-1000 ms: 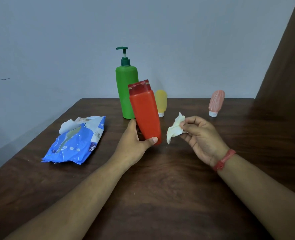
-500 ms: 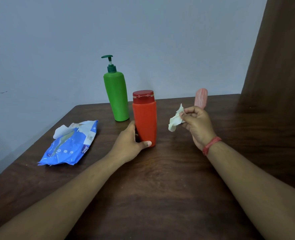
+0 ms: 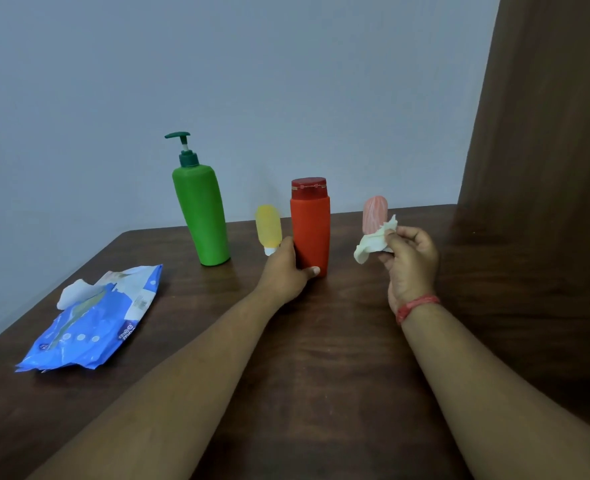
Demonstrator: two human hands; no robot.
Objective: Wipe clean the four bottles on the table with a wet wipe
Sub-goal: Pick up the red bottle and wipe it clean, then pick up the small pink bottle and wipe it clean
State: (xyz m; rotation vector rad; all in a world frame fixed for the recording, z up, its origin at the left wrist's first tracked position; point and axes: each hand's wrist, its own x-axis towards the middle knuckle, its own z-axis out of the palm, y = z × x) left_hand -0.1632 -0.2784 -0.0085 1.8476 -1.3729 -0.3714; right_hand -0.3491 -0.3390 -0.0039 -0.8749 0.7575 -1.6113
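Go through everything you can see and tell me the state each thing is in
Red bottle: upright on table, cap closed, gripped by left hand.
Wet wipe: crumpled, pinched in right hand.
Green pump bottle: upright, untouched.
Yellow bottle: standing cap-down.
Pink bottle: standing, partly hidden.
Wipes pack: lying flat, open, wipe protruding.

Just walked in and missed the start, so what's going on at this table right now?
A person is wiping bottles at a wooden table. The left hand grips the upright red bottle near its base, and the right hand pinches a crumpled wet wipe beside it, not touching it. A green pump bottle, a yellow bottle and a pink bottle stand behind; an open wipes pack lies left.
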